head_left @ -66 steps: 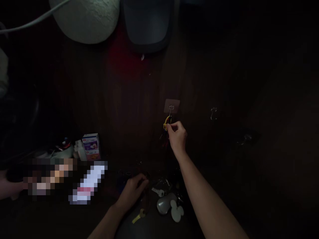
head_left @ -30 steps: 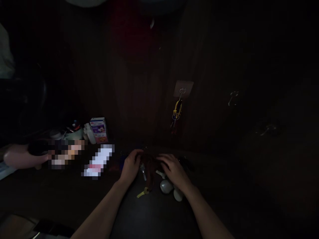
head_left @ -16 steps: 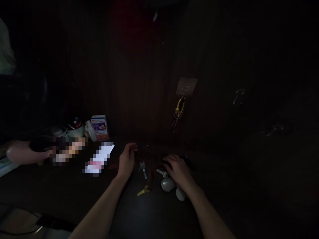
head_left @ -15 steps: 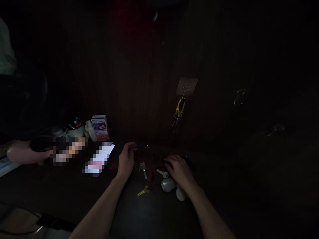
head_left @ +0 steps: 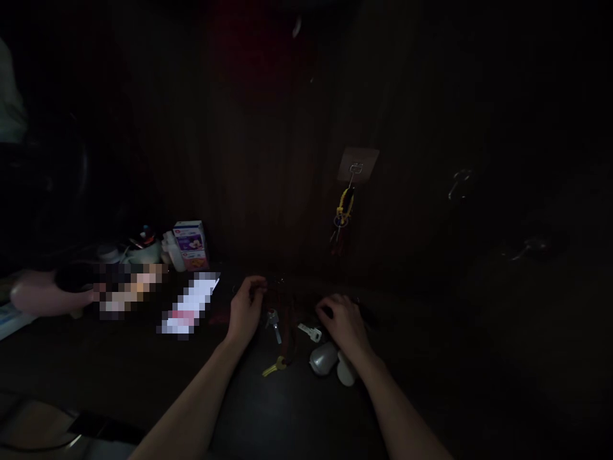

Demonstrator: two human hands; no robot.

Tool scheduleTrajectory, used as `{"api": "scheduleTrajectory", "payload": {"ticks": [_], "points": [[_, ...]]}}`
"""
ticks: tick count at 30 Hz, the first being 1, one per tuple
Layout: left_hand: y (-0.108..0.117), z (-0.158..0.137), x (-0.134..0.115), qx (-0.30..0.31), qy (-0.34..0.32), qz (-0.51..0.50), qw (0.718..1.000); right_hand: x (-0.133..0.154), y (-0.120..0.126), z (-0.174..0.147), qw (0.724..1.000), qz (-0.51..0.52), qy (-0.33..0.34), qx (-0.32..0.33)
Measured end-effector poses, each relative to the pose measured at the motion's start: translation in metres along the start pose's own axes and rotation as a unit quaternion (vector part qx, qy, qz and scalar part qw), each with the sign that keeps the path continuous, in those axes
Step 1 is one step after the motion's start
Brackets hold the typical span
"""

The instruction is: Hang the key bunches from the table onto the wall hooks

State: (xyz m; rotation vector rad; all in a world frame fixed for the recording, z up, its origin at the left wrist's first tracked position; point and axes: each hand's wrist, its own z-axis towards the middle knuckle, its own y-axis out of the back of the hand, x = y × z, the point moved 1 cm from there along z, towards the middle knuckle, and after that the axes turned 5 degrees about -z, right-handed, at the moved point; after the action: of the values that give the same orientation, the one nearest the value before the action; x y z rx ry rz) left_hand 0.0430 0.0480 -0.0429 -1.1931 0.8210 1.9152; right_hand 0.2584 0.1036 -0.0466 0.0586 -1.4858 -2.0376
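Note:
In dim light my left hand rests over the dark tabletop, thumb and fingertips brought together at something too dark to make out. My right hand is likewise curled in a pinch, its hold hidden in shadow. Between them lie a silver key near the left fingers, another silver key beside the right thumb, and a brass key closer to me. A dark reddish cord runs between the keys, barely visible. Below my right wrist sit a grey rounded object and a pale round one.
Left of my hands lies a glowing, blurred-out phone-like screen. Behind it stand small printed boxes, with a pink rounded object farther left. A wall hook carries a yellow cord loop with keys. More hooks are to the right.
My left fingertips have drawn closer together and moved slightly right. The right thumb and forefinger have curled into a rounder pinch. The keys on the table stay nearly in place.

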Motion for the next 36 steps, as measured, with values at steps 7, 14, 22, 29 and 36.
{"api": "scheduleTrajectory", "payload": {"ticks": [7,14,22,29,36], "points": [[-0.008,-0.005,-0.001,0.063,-0.009,-0.004,0.998,0.005,0.014,0.002,0.953,0.294,-0.073,-0.019],[-0.017,-0.017,-0.015,0.187,0.008,-0.04,0.981,0.026,0.026,-0.002,0.831,0.544,-0.119,0.011],[-0.026,-0.027,-0.025,0.29,0.071,-0.125,0.946,0.039,0.018,-0.002,0.689,0.703,-0.17,0.041],[-0.023,-0.024,-0.017,0.336,0.291,-0.401,0.801,0.03,0.011,0.001,0.664,0.719,-0.203,0.001],[-0.017,-0.022,-0.018,0.338,0.352,-0.436,0.756,0.029,0.011,0.001,0.66,0.724,-0.197,0.008]]}}
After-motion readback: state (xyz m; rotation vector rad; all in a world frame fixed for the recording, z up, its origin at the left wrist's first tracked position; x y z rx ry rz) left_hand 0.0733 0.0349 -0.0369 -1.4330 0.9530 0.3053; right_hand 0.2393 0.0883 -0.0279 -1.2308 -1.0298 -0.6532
